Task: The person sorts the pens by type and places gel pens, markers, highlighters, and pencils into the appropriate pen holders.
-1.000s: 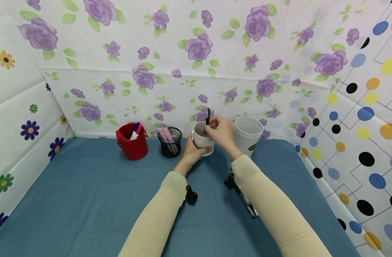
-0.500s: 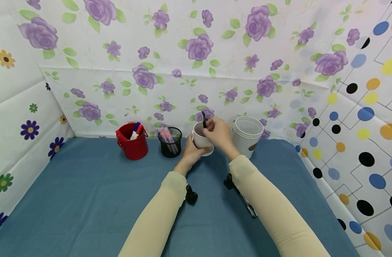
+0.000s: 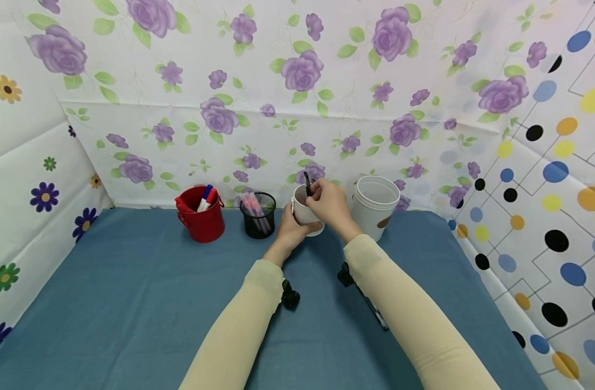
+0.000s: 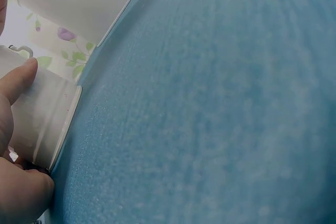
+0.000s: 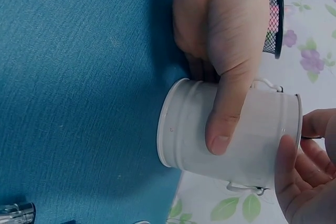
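A small white bucket with side handles stands on the blue cloth near the back. My left hand grips it from the left, thumb lying across its front wall in the right wrist view. Over the rim, my right hand pinches a black pen. The pen is nearly upright, and its lower end is hidden inside the bucket. In the right wrist view, the right hand's fingers are at the bucket's rim.
A larger white bin stands just right of the hands. Leftward are a black mesh cup with pink pens and a red bucket with markers. A pen lies partly under the right forearm. Patterned cloth walls surround the table.
My right hand has moved slightly left and down, lowering the black pen further into the white bucket. The left hand keeps its grip in the same place.
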The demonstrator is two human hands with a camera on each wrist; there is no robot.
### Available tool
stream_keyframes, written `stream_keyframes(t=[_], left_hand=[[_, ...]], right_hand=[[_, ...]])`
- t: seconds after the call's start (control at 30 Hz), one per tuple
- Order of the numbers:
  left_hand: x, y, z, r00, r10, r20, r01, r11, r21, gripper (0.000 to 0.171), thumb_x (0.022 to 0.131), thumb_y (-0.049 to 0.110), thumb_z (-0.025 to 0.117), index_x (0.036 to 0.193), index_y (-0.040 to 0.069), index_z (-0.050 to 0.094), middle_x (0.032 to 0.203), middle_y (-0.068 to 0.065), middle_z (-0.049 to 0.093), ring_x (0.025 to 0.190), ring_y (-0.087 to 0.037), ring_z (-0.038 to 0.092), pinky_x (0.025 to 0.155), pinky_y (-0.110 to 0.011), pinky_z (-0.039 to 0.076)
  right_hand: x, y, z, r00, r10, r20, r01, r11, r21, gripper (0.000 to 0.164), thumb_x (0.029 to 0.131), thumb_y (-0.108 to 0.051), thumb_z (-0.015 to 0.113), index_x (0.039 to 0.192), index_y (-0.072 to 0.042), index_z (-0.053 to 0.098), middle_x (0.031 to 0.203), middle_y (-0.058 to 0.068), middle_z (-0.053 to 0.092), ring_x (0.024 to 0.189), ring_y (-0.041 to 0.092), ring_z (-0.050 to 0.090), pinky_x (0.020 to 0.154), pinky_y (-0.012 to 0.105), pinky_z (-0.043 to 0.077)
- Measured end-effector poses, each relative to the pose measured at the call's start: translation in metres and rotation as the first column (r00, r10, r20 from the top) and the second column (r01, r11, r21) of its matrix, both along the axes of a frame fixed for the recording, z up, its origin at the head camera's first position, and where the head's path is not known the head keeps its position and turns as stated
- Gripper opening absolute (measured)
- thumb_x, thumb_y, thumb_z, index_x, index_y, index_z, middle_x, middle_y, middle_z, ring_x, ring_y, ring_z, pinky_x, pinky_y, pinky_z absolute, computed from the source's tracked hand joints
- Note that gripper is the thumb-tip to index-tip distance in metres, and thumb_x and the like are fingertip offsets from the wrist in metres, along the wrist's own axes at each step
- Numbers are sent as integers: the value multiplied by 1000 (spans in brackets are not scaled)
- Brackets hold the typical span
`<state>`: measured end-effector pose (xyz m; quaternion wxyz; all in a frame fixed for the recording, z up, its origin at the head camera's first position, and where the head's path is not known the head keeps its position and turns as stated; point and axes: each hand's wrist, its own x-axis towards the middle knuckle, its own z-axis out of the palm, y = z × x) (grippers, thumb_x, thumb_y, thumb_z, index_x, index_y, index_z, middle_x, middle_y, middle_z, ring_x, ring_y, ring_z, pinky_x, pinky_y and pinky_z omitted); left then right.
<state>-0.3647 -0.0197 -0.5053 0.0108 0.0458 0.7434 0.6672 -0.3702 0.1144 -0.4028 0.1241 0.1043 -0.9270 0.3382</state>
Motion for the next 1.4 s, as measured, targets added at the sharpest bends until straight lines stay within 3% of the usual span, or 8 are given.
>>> stream_keyframes(t=[0.27,0.47,0.67,0.83,1.07,1.4], left_hand=[[-1,-1,0,1000,0,19,0,1000,-12,111,85,32,92,169,18,20,165,-13,37,145,-35,45,119,-52,41],[1,-1,2,1000,8,10,-8,1000,-11,109,87,29,90,169,16,21,165,-14,37,146,-35,44,120,-52,40],[0,0,2,1000,19,12,-18,999,-35,108,87,29,90,169,15,20,165,-14,37,147,-33,42,121,-51,38],[1,1,2,1000,17,-3,-17,999,-37,108,87,30,90,169,16,20,165,-14,37,148,-34,42,122,-51,37],[1,2,0,1000,17,0,-17,999,-39,108,88,29,90,169,17,20,167,-13,36,149,-34,41,123,-50,36],[0,1,-1,1000,8,7,-7,999,-34,111,88,30,91,170,19,18,169,-13,32,152,-33,38,124,-50,35]], right_hand=[[2,3,2,1000,18,-1,-18,999,-38,18,94,-11,72,112,-5,71,96,10,77,89,27,72,82,44,59],[14,14,12,996,86,-16,-87,993,-85,16,98,-12,68,113,-6,71,100,12,76,95,28,72,88,44,59],[43,32,35,986,162,-44,-163,987,-10,13,100,-13,70,111,-5,72,98,13,76,90,29,73,85,45,61],[78,51,45,976,217,24,-218,971,95,17,101,-14,72,115,-4,74,95,10,75,84,25,72,81,47,60],[111,85,23,965,248,90,-262,945,197,12,98,-15,77,108,-9,75,85,1,72,72,12,66,68,38,59],[136,113,-18,933,274,234,-336,896,290,6,96,-12,78,98,-9,73,67,-6,60,53,7,52,55,30,46]])
